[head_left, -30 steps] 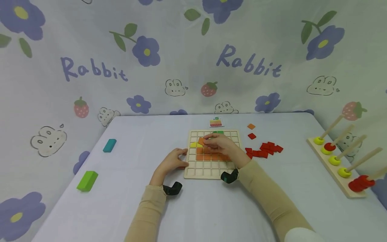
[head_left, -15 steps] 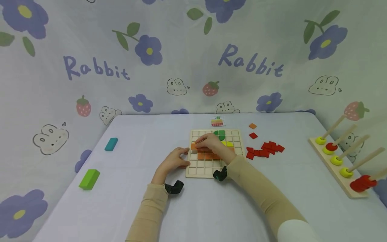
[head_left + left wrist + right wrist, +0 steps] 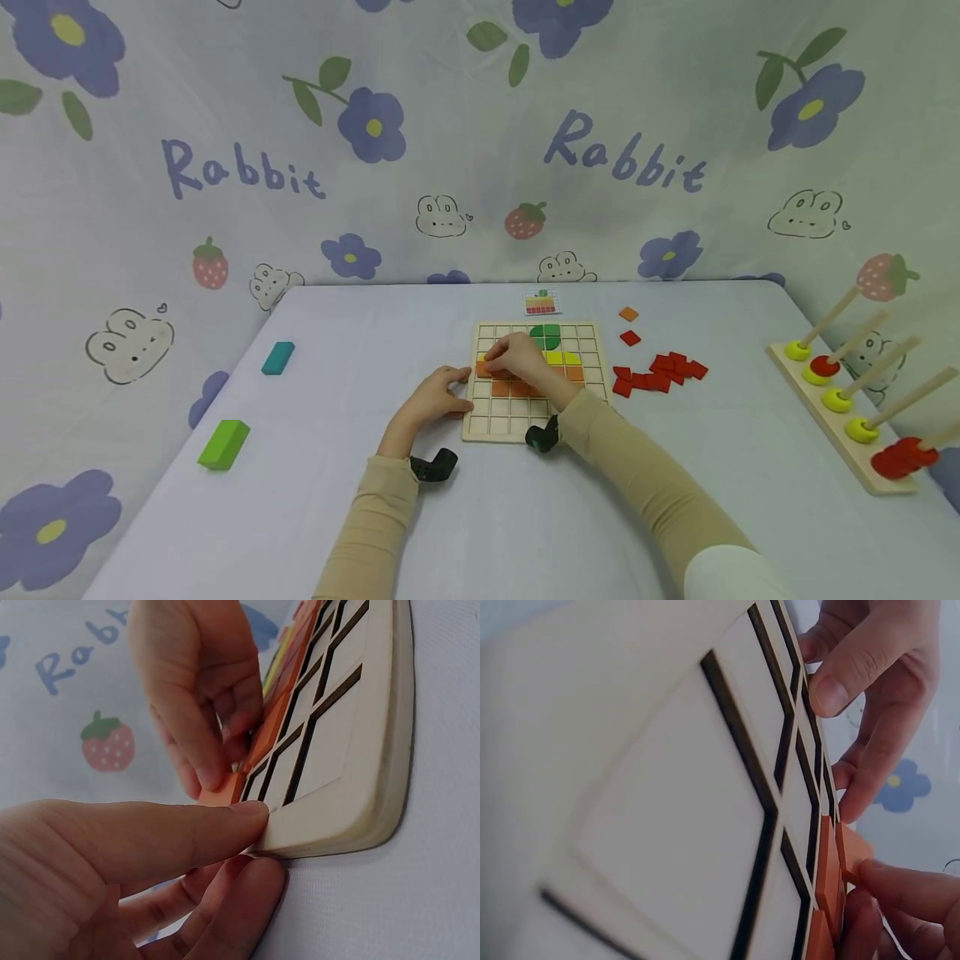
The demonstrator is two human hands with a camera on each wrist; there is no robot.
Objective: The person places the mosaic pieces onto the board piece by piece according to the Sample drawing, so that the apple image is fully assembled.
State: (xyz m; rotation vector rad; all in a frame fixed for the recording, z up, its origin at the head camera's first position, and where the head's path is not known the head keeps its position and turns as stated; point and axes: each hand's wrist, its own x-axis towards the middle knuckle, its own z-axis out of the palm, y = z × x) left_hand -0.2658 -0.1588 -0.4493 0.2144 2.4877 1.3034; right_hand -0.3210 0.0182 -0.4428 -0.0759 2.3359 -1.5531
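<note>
At the left edge of a gridded board (image 3: 488, 426), the right hand (image 3: 522, 358), reaching across, pinches an orange tile (image 3: 853, 851); the left hand (image 3: 432, 395), digits apart, braces that edge, bench (image 3: 352, 358) stretching leftward.

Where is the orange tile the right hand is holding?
In the head view, the orange tile is at the left side of the wooden grid board, pinched by the right hand, near the left hand on the board's edge.

head: above, forward-down, farther | wrists: low, close, across | shared: board (image 3: 367, 780)
</note>
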